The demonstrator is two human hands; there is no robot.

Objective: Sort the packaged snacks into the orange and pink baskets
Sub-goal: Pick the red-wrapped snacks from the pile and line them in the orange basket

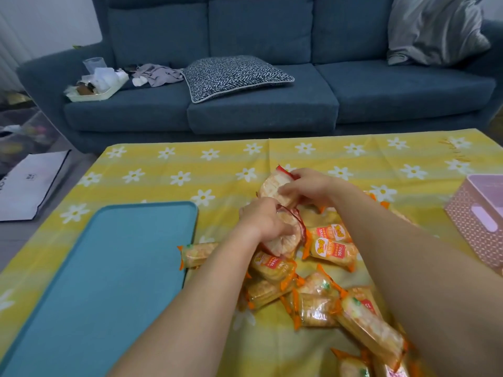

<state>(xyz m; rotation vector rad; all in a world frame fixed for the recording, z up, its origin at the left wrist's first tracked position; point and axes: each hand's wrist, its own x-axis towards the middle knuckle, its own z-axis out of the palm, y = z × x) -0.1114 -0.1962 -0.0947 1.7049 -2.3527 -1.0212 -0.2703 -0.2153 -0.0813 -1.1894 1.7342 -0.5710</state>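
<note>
Left hand gripping near pack, right hand far pack, long axes front-to-back

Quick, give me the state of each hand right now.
Left hand: closed, gripping the lower red-trimmed snack pack.
Right hand: closed, gripping the upper red-trimmed snack pack.

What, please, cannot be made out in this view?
Head view:
- Orange basket: out of frame.
- Pink dotted plastic basket: cut by right edge, inside hidden.
- Two red-edged cracker packets: labels covered by the left hand and right hand.
- Orange-edged snack packets: some under the right forearm.
</note>
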